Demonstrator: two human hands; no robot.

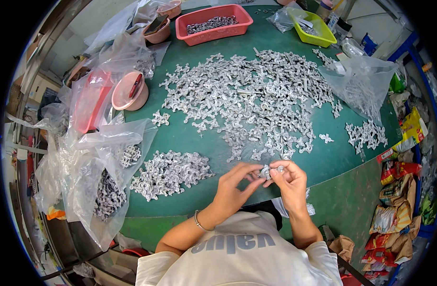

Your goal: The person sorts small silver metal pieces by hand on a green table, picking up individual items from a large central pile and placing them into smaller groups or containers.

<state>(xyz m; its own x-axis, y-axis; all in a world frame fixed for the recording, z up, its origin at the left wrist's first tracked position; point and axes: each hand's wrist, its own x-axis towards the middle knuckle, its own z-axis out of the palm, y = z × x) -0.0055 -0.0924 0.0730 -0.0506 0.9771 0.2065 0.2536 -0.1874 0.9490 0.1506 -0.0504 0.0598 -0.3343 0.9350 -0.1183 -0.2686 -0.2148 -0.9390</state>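
Observation:
Close to the table's near edge, both my hands are closed on small silver-grey metal castings (265, 172), pinched between the fingertips. How many pieces are held cannot be made out. My left hand (236, 183) grips from the left side, thumb and forefinger together. My right hand (289, 180) meets it from the right, with its thumb on the metal. Just beyond the fingers spreads a large heap of similar knobbly castings (256, 95). A smaller pile (173, 172) lies left of my left hand. To the right sits a little cluster (366, 136), with a single casting (326, 138) nearby.
On the green table (199, 140), a red tray (213, 24) of metal rings and a yellow-green basket (316, 28) stand at the back. Plastic bags (104, 176) of castings and a pink bowl (130, 91) are on the left. A clear bag (361, 86) of metal pieces lies right.

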